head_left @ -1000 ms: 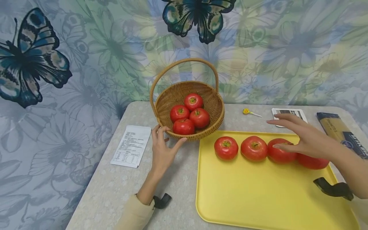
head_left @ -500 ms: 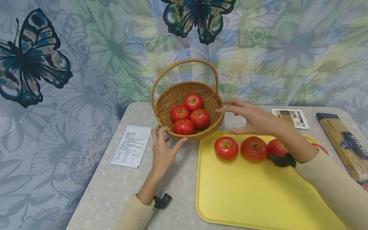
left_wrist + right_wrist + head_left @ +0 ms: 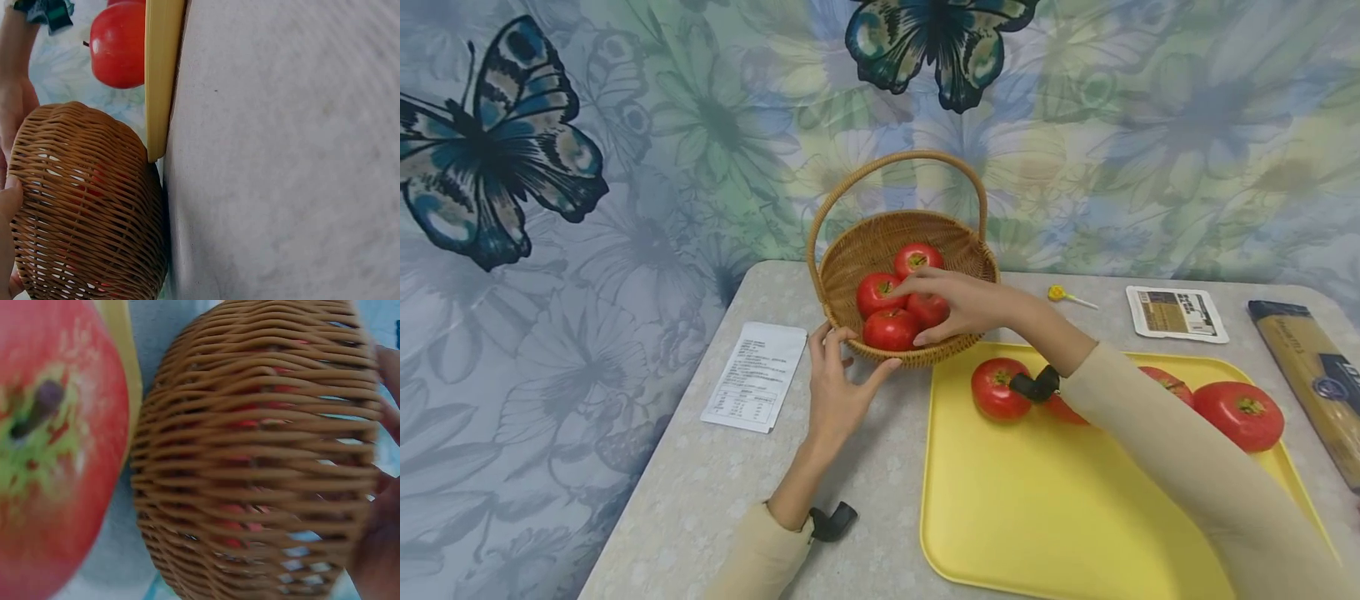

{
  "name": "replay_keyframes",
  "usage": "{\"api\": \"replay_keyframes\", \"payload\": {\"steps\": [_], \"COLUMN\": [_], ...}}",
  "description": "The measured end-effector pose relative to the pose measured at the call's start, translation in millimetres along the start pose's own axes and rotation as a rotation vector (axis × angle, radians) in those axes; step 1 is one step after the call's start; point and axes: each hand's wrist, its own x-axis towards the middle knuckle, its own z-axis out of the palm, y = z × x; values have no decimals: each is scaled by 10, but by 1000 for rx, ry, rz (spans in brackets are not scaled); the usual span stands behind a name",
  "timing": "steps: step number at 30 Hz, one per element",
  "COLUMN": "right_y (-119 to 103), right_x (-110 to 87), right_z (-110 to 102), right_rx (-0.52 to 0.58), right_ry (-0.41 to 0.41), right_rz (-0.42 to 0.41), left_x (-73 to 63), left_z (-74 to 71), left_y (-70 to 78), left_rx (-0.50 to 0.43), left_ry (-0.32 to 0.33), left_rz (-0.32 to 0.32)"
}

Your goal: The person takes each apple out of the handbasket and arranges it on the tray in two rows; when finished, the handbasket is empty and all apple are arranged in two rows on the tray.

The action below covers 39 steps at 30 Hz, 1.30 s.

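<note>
The wicker basket (image 3: pixel 861 246) with a tall handle stands at the back of the table, with several red apples inside. My left hand (image 3: pixel 838 400) holds its front left rim, the thumb against the outside weave in the left wrist view. My right hand (image 3: pixel 970 302) reaches over the right rim into the basket. Its thumb and fingers lie on either side of the front right apple (image 3: pixel 929 312), covering part of it. In the right wrist view the basket's weave (image 3: pixel 250 450) hides most of the apples inside.
A yellow tray (image 3: pixel 1037 517) holds a row of several apples; one apple (image 3: pixel 1000 388) sits near the basket, another (image 3: pixel 1238 417) at the right end. Around them lie a printed white packet (image 3: pixel 755 377), a lollipop (image 3: pixel 1057 293), a flat pack (image 3: pixel 1177 313) and a spaghetti bag (image 3: pixel 1311 383).
My right hand has moved left from over the tray, past the basket's right side, onto an apple in the basket. My left hand stays on the rim. The head view has shifted slightly.
</note>
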Motion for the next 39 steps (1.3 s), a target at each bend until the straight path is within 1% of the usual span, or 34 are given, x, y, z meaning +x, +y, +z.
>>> {"api": "replay_keyframes", "payload": {"steps": [5, 9, 12, 19, 26, 28, 30, 33, 37, 39], "right_y": [102, 118, 103, 109, 139, 145, 145, 116, 29, -40], "right_x": [175, 280, 325, 381, 413, 404, 373, 295, 88, -71], "right_z": [92, 152, 186, 221, 262, 256, 217, 82, -160, -272], "right_rx": [10, -1, -2, -1, -26, -26, -21, 4, 29, 33], "right_ry": [-59, -114, -141, -144, -115, -96, -60, 31, 168, 220], "right_rz": [-38, -32, -22, -5, -31, -35, -42, -73, -137, -149], "left_x": [4, -1, -5, -4, -18, -20, -19, -12, -18, -20], "left_z": [15, 21, 24, 19, 11, 5, 2, -3, 8, 7], "left_y": [2, 0, 11, 36, 28, 26, 18, 14, 5, 0], "left_rx": [8, 7, 8, 5, 10, 10, 13, 13, 4, 3], "left_ry": [3, 3, 4, 6, 9, 8, 6, 3, 1, 4], "left_rz": [-7, -9, -11, -7, -9, -8, -7, -10, -20, -22]}}
